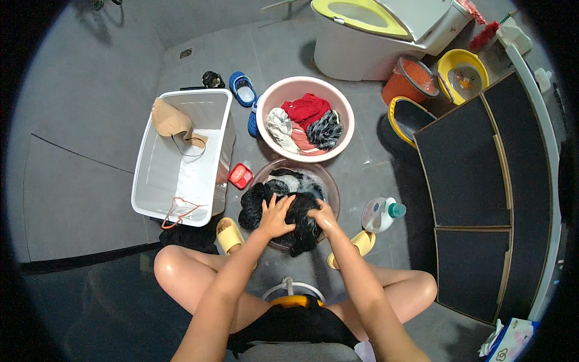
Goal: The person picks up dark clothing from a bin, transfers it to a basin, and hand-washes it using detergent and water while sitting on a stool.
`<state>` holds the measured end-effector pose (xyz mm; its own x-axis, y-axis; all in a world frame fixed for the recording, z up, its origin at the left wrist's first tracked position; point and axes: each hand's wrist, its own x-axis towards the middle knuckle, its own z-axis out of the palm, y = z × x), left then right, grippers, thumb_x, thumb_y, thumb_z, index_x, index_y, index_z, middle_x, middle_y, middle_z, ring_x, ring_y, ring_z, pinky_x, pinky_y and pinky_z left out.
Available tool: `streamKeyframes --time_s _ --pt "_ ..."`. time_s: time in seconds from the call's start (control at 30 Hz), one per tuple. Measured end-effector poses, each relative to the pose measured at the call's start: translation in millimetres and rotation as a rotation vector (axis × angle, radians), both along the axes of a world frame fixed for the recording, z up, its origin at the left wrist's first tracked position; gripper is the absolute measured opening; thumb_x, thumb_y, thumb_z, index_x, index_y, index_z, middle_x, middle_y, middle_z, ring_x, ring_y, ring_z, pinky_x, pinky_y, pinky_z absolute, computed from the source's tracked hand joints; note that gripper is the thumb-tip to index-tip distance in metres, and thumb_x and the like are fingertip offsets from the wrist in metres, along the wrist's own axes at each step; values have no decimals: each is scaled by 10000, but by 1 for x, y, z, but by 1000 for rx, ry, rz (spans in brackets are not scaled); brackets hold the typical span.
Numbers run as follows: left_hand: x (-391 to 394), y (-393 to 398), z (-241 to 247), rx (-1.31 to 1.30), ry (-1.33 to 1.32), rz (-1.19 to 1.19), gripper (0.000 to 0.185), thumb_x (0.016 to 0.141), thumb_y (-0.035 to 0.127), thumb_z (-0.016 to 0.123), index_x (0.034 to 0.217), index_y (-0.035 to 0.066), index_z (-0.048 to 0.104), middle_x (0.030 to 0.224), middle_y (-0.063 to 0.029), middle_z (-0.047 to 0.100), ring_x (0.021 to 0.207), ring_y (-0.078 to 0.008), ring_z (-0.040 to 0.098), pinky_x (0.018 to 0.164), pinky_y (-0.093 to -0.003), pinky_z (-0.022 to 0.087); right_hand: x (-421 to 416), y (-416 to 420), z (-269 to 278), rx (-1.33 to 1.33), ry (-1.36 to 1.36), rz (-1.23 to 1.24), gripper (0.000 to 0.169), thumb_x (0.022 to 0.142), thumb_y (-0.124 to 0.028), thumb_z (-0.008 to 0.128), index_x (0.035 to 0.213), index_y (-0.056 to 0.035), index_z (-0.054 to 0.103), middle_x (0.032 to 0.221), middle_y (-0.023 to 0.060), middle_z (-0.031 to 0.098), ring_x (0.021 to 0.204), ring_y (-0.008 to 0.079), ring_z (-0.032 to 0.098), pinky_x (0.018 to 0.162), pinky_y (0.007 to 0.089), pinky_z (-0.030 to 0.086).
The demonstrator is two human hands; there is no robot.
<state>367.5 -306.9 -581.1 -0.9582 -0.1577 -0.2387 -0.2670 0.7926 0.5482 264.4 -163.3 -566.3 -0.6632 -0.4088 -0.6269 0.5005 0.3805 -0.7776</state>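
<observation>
A wet black garment (298, 217) lies bunched over the near side of a translucent basin (335, 192), some of it hanging past the rim. My left hand (275, 219) presses on top of it, palm down and fingers spread. On the garment's right side my right hand (324, 216) has its fingers curled into the cloth; its fingertips are partly hidden. Suds (311, 181) and more dark cloth show at the basin's far side. Just beyond stands a pale pink basin (347, 120) holding red cloth (307, 108), white cloth (279, 126) and dark patterned cloth (325, 130).
Left stands a large plastic tub (141, 181) with an orange hanger (181, 215). A red soap box (240, 175) sits between tub and basin. Right are a detergent bottle (376, 216) and a dark cabinet (466, 181). Buckets (407, 81) and a toilet (344, 54) stand behind.
</observation>
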Motion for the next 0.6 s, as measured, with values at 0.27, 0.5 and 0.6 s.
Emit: streamKeyframes --time_s 0.27,0.5,0.6 --pt "-21 0 -34 -242 -123 -317 910 549 644 606 1319 389 192 1407 -135 77 1248 -451 92 908 -672 122 4 15 -96 750 841 552 692 661 -137 616 1283 -233 327 1367 180 160 1009 388 433 796 407 437" --pt "-41 8 -105 -287 -391 -298 1042 517 301 787 1302 466 121 1407 -122 37 1240 -422 121 905 -613 249 1 0 -135 985 673 1011 537 772 -192 520 1263 -339 360 1409 84 89 1072 390 409 781 412 447" --pt "-56 3 -125 -278 -484 -350 897 612 267 724 1302 446 177 1382 -144 142 1187 -400 261 874 -536 354 -5 -2 -166 991 635 994 488 797 -168 465 1248 -335 381 1375 96 193 977 351 472 757 381 457"
